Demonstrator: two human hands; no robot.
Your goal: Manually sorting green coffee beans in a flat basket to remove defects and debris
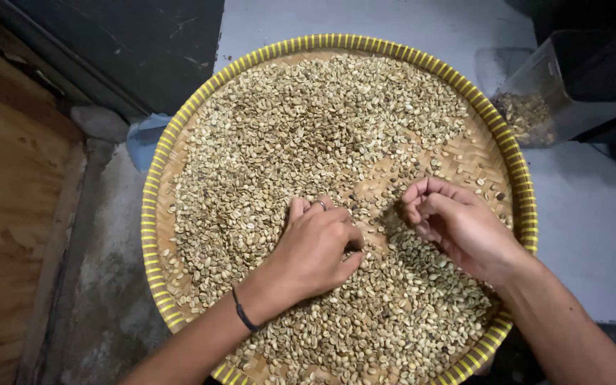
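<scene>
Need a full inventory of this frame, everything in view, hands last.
woven tray: 1, round, tan weave with yellow rim, centre of view
beans: too many to count, pale tan-green, spread across the tray, thinner at right
clear container: 1, transparent, tipped on its side, upper right, some beans inside
grey surface: 1, pale grey, under and right of the tray
wooden panel: 1, brown, left edge
blue object: 1, light blue, partly hidden beside the tray's left rim
left hand: palm down on the beans, ring, dark wristband
right hand: fingers curled over the beans; contents cannot be told
</scene>
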